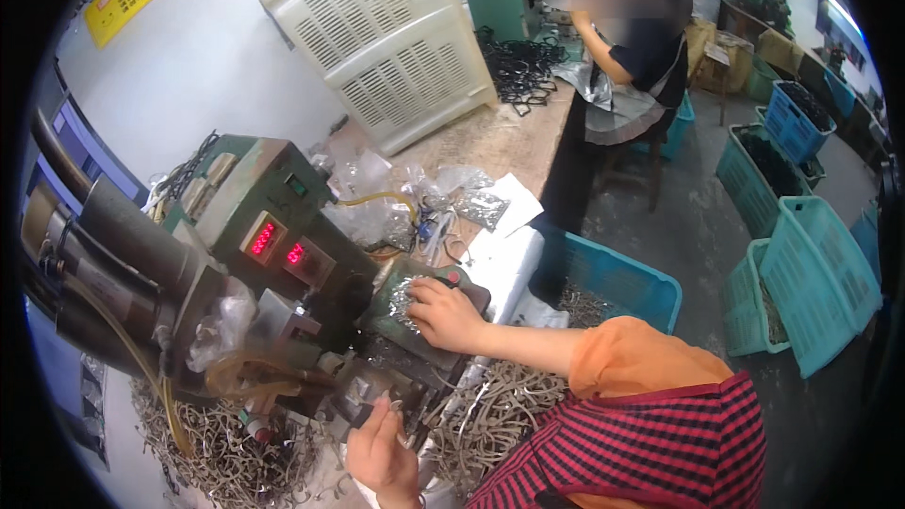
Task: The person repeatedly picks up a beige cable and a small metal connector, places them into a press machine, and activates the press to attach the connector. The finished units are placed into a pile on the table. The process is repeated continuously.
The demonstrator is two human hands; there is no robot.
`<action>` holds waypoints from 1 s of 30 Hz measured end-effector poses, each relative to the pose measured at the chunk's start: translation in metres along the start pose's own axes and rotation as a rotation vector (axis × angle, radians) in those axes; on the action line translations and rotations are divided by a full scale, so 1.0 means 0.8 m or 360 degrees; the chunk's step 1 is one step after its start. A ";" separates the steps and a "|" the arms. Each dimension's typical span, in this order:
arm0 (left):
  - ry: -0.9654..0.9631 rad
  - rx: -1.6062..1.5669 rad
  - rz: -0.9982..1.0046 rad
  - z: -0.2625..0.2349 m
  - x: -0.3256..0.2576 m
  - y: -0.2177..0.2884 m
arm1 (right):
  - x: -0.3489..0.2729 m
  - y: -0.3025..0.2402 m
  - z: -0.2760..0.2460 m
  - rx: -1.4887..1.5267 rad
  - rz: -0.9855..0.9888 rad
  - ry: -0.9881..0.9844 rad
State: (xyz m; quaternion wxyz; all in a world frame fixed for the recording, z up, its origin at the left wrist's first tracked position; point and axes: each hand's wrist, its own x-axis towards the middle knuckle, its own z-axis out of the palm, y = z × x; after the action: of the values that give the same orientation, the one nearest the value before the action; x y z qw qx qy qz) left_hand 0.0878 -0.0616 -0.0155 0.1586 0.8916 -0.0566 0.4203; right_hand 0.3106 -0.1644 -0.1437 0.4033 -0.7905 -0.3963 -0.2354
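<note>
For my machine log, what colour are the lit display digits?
The digits glow red, seen best in the head view.

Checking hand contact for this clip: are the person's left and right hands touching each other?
Apart. The head view shows the left hand lower in the picture than the right hand, with dark metal visible between them.
</note>
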 end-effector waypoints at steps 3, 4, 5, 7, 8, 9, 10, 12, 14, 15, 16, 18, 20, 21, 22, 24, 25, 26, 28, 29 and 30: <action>-0.0002 0.0034 -0.0052 0.000 0.003 0.013 | -0.001 -0.008 -0.001 -0.0126 0.0039 -0.0144; 0.0008 0.0013 -0.0029 -0.003 0.007 0.018 | 0.002 -0.012 0.001 -0.0091 -0.0065 -0.0191; 0.0008 -0.0018 -0.0017 -0.005 0.005 0.017 | 0.002 -0.016 0.005 -0.0057 -0.0155 -0.0252; -0.0005 0.0067 -0.0102 -0.013 -0.014 0.007 | 0.008 -0.029 0.009 -0.0087 -0.0269 -0.0440; -0.0041 0.0018 -0.0094 -0.008 -0.011 0.012 | 0.002 -0.015 0.006 -0.0227 -0.0148 -0.0474; -0.0101 0.0020 -0.0064 -0.005 0.003 0.009 | -0.001 -0.006 0.010 -0.0318 -0.0030 -0.0478; -0.0102 0.0015 -0.0073 -0.007 0.005 0.009 | 0.002 -0.011 -0.003 -0.0302 0.0020 -0.0453; -0.0035 -0.0032 -0.0051 0.003 0.008 0.011 | 0.005 -0.013 -0.008 -0.0279 0.0079 -0.0369; 0.0044 0.0025 -0.0011 0.002 0.005 0.007 | 0.004 -0.014 0.001 -0.0279 0.0039 -0.0357; 0.0086 0.0034 -0.0007 0.004 0.000 0.006 | 0.004 -0.012 0.001 -0.0213 -0.0014 -0.0340; 0.0104 0.0036 0.0029 0.003 -0.001 0.005 | 0.000 -0.014 -0.002 -0.0194 0.0018 -0.0354; 0.0090 0.0073 0.0025 0.004 0.005 0.005 | 0.004 -0.013 -0.003 -0.0152 0.0038 -0.0299; 0.0063 0.0087 0.0020 0.005 0.005 0.004 | 0.006 -0.011 -0.002 -0.0100 0.0017 -0.0176; 0.0036 0.0068 0.0001 0.003 -0.001 0.005 | 0.001 -0.011 -0.001 -0.0033 0.0023 -0.0162; 0.0028 0.0060 -0.0021 0.001 -0.005 0.006 | 0.002 -0.012 -0.001 0.0035 0.0006 -0.0146; 0.0020 0.0055 -0.0038 0.001 -0.004 0.006 | 0.008 -0.011 -0.006 0.0143 -0.0005 -0.0038; 0.0020 0.0052 -0.0038 0.002 -0.003 0.006 | 0.008 -0.011 -0.011 0.0183 0.0042 -0.0053; 0.0021 0.0049 -0.0039 0.003 -0.002 0.006 | 0.008 -0.011 -0.015 0.0223 0.0088 -0.0069; 0.0023 0.0044 -0.0049 0.004 -0.002 0.006 | 0.012 -0.013 -0.017 0.0371 0.0123 0.0031; 0.0026 0.0040 -0.0059 0.004 -0.003 0.007 | 0.013 -0.013 -0.016 0.0415 0.0141 0.0061; 0.0029 0.0036 -0.0068 0.004 -0.004 0.007 | 0.012 -0.011 -0.015 0.0457 0.0160 0.0093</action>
State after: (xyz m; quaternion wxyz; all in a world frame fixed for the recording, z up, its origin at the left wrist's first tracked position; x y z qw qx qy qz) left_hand 0.0865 -0.0678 -0.0187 0.1579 0.8906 -0.0315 0.4254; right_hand 0.3084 -0.1670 -0.1268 0.5347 -0.7364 -0.3739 -0.1788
